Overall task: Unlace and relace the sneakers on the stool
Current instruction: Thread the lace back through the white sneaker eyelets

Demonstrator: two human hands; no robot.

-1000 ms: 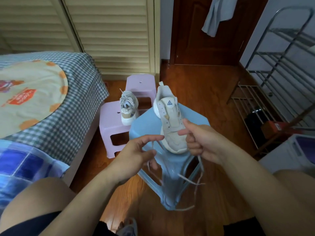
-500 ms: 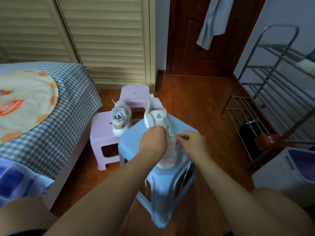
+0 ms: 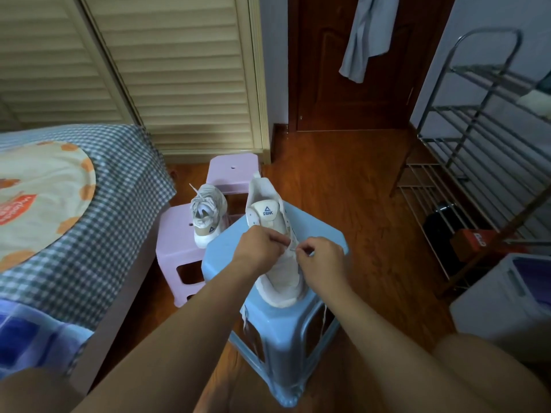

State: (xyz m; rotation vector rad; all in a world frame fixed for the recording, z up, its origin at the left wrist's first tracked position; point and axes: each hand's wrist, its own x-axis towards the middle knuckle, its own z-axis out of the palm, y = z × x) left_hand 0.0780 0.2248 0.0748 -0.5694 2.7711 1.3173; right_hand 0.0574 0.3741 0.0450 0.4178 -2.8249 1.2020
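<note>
Wooden flooring runs from a dark door at twelve o'clock to a metal rack at three, with a checked bed at nine. Only one view is given, the head camera looking down on a blue stool at centre. On it lies the near sneaker, its long axis running roughly six to twelve o'clock, toe toward the person and the heel with its logo tongue pointing away. A second sneaker stands on a pink stool at ten o'clock, heel toward the camera.

Both hands meet over the eyelets. The left hand is curled down on the upper, and its fingers seem to pinch lace, though the tips are hidden. The right hand pinches a thin lace between thumb and forefinger — fingers tightly closed.

Judging from this, relacing is under way at a middle eyelet. Loose lace ends hang over the stool's front edge; a snag there, or a hard tug, could drag the unbraced shoe off the seat — or the tip could miss its eyelet.
</note>
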